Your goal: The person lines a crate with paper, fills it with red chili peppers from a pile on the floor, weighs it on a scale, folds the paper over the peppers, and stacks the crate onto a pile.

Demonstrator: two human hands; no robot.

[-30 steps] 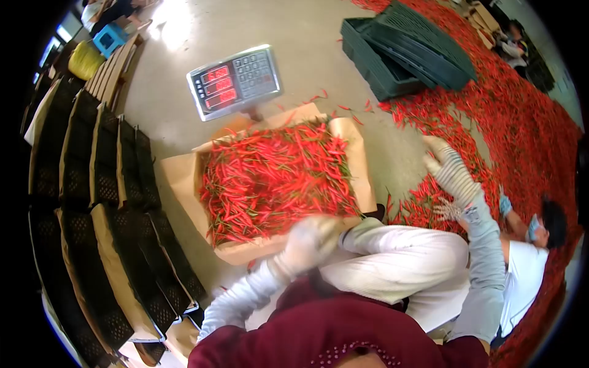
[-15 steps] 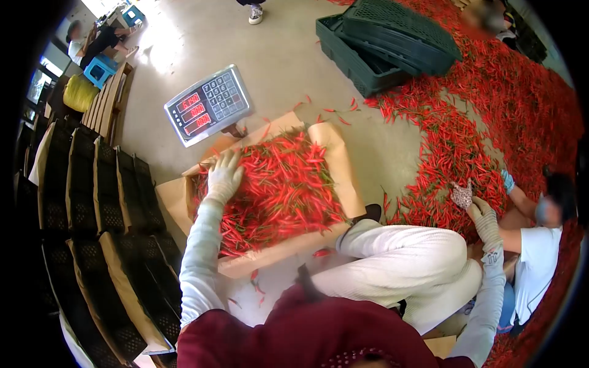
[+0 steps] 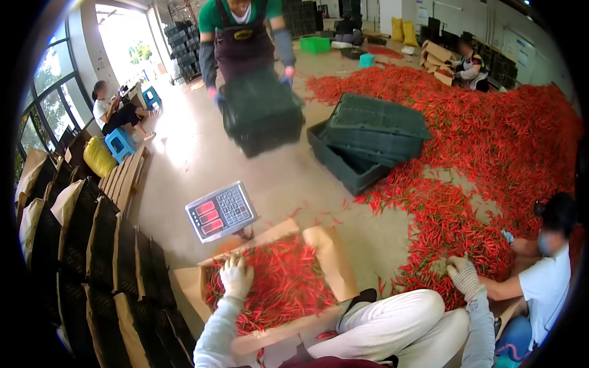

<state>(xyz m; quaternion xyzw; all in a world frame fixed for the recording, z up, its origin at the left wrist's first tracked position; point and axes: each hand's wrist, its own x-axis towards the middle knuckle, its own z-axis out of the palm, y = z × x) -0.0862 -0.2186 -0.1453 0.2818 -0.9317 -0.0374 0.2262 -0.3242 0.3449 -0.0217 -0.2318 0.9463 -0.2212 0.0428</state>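
Note:
My left hand, in a pale glove, rests with spread fingers on the red chili peppers at the left side of a paper-lined box. Off to the right, my right hand, in a striped knit glove, is at the near edge of the loose chili pile. Its fingers curl down, and whatever lies within them is hidden. Just behind the box stands a scale display with lit red digits.
A person in a green shirt carries dark crates ahead. More green crates lie beside the pile. Paper-lined black crates line the left. A co-worker in a white shirt sits close on the right.
The view has tilted up, showing more of the room and the person with crates. My right hand has moved down into the chilies. My left hand stays on the boxed peppers.

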